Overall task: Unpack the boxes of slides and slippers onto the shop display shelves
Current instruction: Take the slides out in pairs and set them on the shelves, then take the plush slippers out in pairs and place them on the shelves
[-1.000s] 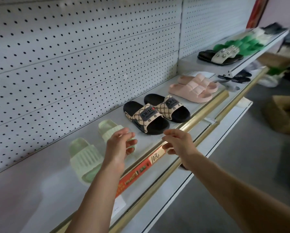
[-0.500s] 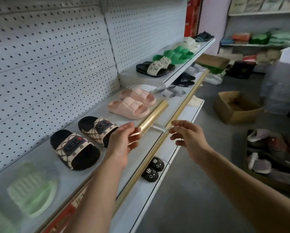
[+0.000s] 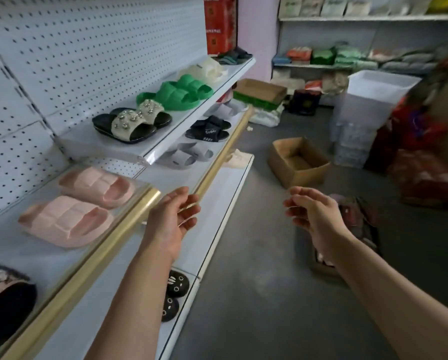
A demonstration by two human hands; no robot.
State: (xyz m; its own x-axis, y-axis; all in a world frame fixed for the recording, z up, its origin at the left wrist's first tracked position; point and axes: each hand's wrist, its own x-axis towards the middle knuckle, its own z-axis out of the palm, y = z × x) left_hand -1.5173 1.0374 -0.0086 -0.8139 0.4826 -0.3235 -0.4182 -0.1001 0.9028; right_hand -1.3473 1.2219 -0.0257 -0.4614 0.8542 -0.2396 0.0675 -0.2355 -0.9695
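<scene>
left hand [image 3: 171, 221]: fingers loosely spread, holding nothing, pink slides [image 3: 66, 221] just beside | right hand [image 3: 312, 213]: fingers relaxed, empty, cardboard box [image 3: 298, 162] beyond

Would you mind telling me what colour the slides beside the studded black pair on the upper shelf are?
Bright green slides, clearest in the head view.

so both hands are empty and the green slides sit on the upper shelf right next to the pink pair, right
Not quite. In the head view both the left hand and right hand are empty, and the green slides sit on the upper shelf, but next to the studded black slides. The pink pair lies one shelf lower.
</scene>
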